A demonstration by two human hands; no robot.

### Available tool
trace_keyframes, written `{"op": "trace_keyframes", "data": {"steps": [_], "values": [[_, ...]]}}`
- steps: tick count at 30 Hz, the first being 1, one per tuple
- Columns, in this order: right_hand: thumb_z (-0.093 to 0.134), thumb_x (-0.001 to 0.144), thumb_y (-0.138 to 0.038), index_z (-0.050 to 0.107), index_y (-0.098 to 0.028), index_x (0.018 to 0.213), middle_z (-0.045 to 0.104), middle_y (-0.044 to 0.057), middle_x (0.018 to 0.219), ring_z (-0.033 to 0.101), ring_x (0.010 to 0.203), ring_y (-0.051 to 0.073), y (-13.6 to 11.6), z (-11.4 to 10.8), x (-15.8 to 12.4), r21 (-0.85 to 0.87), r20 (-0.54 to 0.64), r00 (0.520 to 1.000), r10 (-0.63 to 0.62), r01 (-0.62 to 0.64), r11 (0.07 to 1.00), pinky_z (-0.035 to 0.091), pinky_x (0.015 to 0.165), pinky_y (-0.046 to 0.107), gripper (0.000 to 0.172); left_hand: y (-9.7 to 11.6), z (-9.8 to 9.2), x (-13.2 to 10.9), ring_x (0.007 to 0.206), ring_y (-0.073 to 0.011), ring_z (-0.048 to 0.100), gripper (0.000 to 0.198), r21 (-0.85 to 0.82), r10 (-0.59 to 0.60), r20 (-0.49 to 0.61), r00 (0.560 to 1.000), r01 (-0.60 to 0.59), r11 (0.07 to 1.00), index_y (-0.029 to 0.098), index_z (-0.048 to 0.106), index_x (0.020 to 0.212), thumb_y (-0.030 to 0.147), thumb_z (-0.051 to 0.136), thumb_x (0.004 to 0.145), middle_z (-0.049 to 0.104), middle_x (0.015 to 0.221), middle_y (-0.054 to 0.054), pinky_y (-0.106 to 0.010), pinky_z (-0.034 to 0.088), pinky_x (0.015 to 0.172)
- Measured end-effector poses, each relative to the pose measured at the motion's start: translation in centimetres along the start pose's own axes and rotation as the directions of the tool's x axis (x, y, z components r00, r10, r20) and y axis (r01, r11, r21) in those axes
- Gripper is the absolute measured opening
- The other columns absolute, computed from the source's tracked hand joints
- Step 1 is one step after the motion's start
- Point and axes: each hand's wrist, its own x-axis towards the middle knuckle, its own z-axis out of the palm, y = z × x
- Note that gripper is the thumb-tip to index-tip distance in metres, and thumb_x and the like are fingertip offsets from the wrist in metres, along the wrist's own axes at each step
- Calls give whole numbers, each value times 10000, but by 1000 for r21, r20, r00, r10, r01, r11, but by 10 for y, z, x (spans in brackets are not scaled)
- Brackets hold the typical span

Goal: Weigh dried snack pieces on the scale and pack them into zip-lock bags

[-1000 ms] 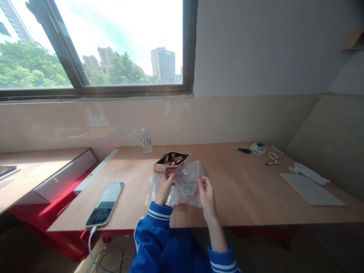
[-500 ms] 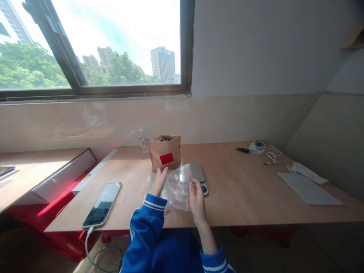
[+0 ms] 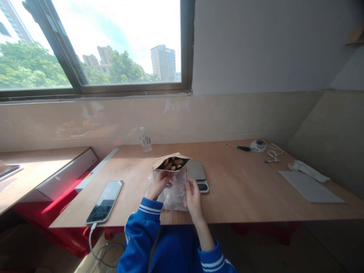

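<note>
A clear zip bag [image 3: 173, 191] with a red strip is held above the near edge of the wooden table [image 3: 244, 182]. My left hand [image 3: 158, 184] pinches its upper left edge, and my right hand [image 3: 193, 198] grips its right side, fingers closed. Just behind the bag stands an open brown paper pouch [image 3: 170, 163] with brown and yellow pieces showing at its mouth. A small digital scale [image 3: 197, 174] lies right of the pouch, close to my right hand.
A phone [image 3: 105, 201] on a cable lies at the left front. A small bottle [image 3: 145, 139] stands at the back. Far right: a screwdriver [image 3: 239, 148], a round white device [image 3: 258, 145], a white cord [image 3: 272, 156], a grey sheet [image 3: 311, 186] and folded cloth [image 3: 308, 170].
The view tilted, so the pouch's open mouth shows again instead of its front with the red label. Both hands stayed on the clear bag and drew closer together.
</note>
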Motion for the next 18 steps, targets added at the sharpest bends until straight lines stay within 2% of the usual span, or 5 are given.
{"op": "trace_keyframes", "data": {"steps": [3,8,12,15,18], "values": [[504,784,-610,479,-221,1067,529,-33,689,308,289,33,0,0,-1,8,30,1000,5,-6,1000,206,260,186,482,13,-4,-1,483,-106,535,259,52,19,58,998,-22,998,151,674,835,309,679,630,637,667,-33,-225,439,463],[524,791,-547,500,-216,1113,587,-2,753,362,306,50,4,0,-2,-59,82,996,29,-24,998,235,251,193,462,26,-11,1,512,-107,534,254,101,141,32,989,-144,984,150,648,818,332,646,642,656,782,-58,-217,405,450],[492,805,-522,557,-190,1041,542,-28,614,374,325,74,11,-2,-3,-152,138,988,75,-54,987,208,250,180,412,25,-16,10,482,-96,484,206,198,226,-18,974,-218,956,183,630,843,311,580,690,653,843,-53,-207,355,408],[480,823,-481,598,-194,956,535,-22,597,411,371,87,12,-5,-5,-193,194,979,61,-22,981,228,279,175,338,18,-21,22,589,-138,537,204,415,359,-27,933,-317,853,231,649,891,253,499,755,633,838,-44,-245,428,529],[460,846,-442,623,-216,923,567,-10,683,426,404,81,10,-8,-6,-211,247,969,13,41,977,276,318,178,289,3,-27,32,837,-222,586,275,690,442,1,897,-320,649,264,658,971,215,444,805,613,1010,-76,-338,458,739]]}}
